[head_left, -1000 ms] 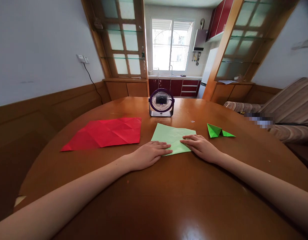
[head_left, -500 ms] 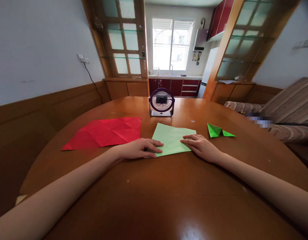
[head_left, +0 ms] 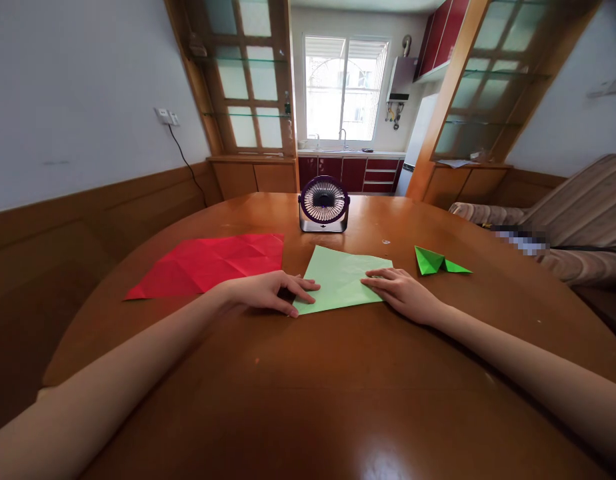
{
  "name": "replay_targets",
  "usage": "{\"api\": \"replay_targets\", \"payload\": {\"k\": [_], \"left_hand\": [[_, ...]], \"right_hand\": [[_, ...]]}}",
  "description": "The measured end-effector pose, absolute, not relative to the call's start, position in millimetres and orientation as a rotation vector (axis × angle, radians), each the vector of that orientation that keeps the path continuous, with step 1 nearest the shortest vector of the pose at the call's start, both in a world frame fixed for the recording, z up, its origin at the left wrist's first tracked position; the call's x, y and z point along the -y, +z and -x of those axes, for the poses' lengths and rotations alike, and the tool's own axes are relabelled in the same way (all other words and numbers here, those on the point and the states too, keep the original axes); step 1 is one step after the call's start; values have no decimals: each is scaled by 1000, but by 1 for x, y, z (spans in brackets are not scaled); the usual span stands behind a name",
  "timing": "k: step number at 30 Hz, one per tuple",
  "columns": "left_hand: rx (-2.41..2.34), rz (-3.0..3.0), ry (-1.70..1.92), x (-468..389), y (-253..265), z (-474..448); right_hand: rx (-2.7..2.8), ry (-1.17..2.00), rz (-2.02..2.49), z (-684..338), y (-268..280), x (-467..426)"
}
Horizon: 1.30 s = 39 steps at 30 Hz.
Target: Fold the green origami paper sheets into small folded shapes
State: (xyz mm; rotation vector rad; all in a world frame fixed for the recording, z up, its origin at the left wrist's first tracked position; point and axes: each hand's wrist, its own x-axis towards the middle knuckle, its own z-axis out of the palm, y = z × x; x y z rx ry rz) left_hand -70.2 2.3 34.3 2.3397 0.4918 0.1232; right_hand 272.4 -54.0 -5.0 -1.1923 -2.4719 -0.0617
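A pale green sheet of paper (head_left: pixel 338 280) lies flat on the brown table (head_left: pixel 308 400), its near edge slanting up to the right. My left hand (head_left: pixel 271 292) rests over its left side, fingers spread on the paper and the thumb at its near left corner. On the right side, my right hand (head_left: pixel 401 291) lies with its fingers stretched flat across the sheet. A creased red sheet of paper (head_left: pixel 213 263) lies to the left, partly behind my left hand and wrist. Off to the right sits a folded bright green paper piece (head_left: pixel 433 262) with pointed ends.
A small purple desk fan (head_left: pixel 323 203) stands on the table beyond the pale green paper. A striped sofa (head_left: pixel 578 213) is at the far right. Wooden cabinets (head_left: pixel 253 179) and a kitchen window (head_left: pixel 345 90) are at the back.
My left hand has slid a little to the left, and its thumb has drawn back to the sheet's near left corner. My right hand and the papers look the same.
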Motion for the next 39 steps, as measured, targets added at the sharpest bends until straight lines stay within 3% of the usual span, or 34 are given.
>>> {"api": "replay_targets", "payload": {"k": [15,39], "left_hand": [[-496,-2458,8,3,43,72],[-551,-3319,252,57,24,16]], "right_hand": [[2473,-65,1189,-273,-4,55],[2458,-66,1197,-270,-2,55]]}}
